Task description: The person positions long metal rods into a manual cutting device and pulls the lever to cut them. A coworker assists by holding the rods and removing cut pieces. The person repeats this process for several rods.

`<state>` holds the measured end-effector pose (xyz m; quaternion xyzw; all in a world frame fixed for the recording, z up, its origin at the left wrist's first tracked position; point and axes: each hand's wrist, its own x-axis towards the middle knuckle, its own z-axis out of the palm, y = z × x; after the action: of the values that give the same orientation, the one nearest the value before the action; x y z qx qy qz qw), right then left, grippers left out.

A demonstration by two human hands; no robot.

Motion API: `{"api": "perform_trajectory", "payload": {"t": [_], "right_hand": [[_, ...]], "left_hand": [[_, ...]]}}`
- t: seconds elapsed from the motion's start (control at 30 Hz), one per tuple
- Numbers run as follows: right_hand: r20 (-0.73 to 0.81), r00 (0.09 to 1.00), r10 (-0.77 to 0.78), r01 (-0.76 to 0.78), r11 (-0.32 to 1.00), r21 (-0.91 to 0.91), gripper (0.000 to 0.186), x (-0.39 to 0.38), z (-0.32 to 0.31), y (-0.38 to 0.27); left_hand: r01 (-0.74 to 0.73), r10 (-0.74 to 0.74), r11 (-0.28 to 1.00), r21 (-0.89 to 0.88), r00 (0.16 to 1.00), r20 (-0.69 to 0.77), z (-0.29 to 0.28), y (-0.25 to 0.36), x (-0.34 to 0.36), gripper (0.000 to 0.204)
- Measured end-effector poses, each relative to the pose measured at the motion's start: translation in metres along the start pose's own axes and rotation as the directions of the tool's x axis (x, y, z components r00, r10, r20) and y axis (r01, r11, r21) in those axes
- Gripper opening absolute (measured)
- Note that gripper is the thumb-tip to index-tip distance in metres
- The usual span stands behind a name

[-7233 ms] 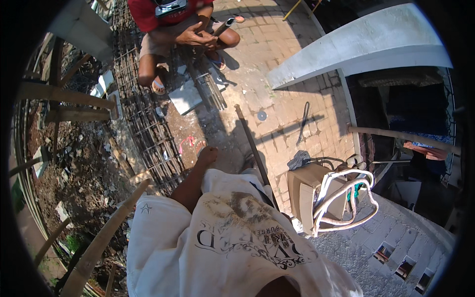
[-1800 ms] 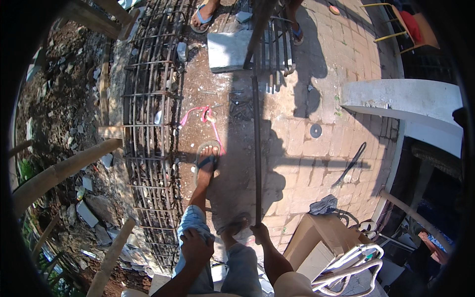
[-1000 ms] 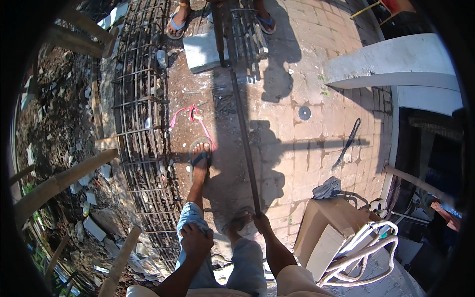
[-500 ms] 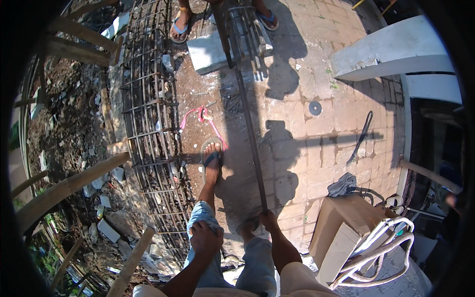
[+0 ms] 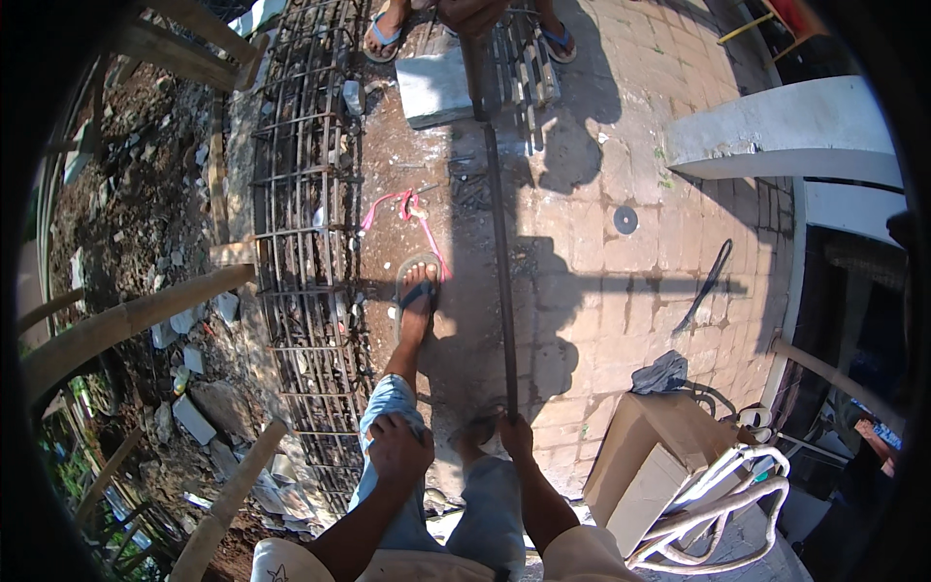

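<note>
My right hand [image 5: 516,436] is closed round the near end of a long dark metal pipe [image 5: 502,262], which runs forward between me and a person opposite. At its far end the pipe meets a dark metal piece [image 5: 473,73] beneath that person's hand [image 5: 471,14]; how the two join cannot be made out. On my bent left knee, over rolled-up jeans [image 5: 390,400], rests my left hand [image 5: 400,448], fingers apart and holding no tool. A white block [image 5: 433,89] and short steel bars [image 5: 524,73] lie by the other person's feet.
A long rebar cage [image 5: 305,242] lies along the left, beside rubble and wooden poles [image 5: 145,320]. Pink cord [image 5: 412,206] is near my sandalled foot. At right are a black disc [image 5: 626,220], a cardboard box [image 5: 640,456], a coiled hose [image 5: 727,519] and a white concrete beam [image 5: 786,131].
The view has shifted slightly. The pipe's line is more upright in it, and the other person's hand now shows at the far end. My left hand stays on my knee.
</note>
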<state>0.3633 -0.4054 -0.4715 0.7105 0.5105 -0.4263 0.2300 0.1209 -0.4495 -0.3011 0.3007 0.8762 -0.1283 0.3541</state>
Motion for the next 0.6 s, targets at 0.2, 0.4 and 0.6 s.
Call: {"api": "perform_trajectory", "payload": {"t": [0.2, 0.4, 0.6], "right_hand": [[0.098, 0.995, -0.035, 0.034, 0.999, 0.015, 0.051, -0.023, -0.033, -0.002], [0.001, 0.978, -0.210, 0.210, 0.978, 0.004, 0.043, -0.016, -0.043, 0.023], [0.098, 0.982, -0.164, 0.135, 0.959, 0.249, 0.036, -0.005, -0.060, 0.053]], "left_hand": [[0.061, -0.060, 0.998, -0.004, 0.991, 0.122, -0.012, -0.014, 0.005, 0.068], [-0.191, 0.169, 0.924, -0.332, 0.981, -0.095, -0.105, 0.006, 0.064, 0.051], [-0.598, 0.417, 0.567, -0.567, 0.801, -0.429, -0.063, 0.105, 0.115, 0.035]]}}
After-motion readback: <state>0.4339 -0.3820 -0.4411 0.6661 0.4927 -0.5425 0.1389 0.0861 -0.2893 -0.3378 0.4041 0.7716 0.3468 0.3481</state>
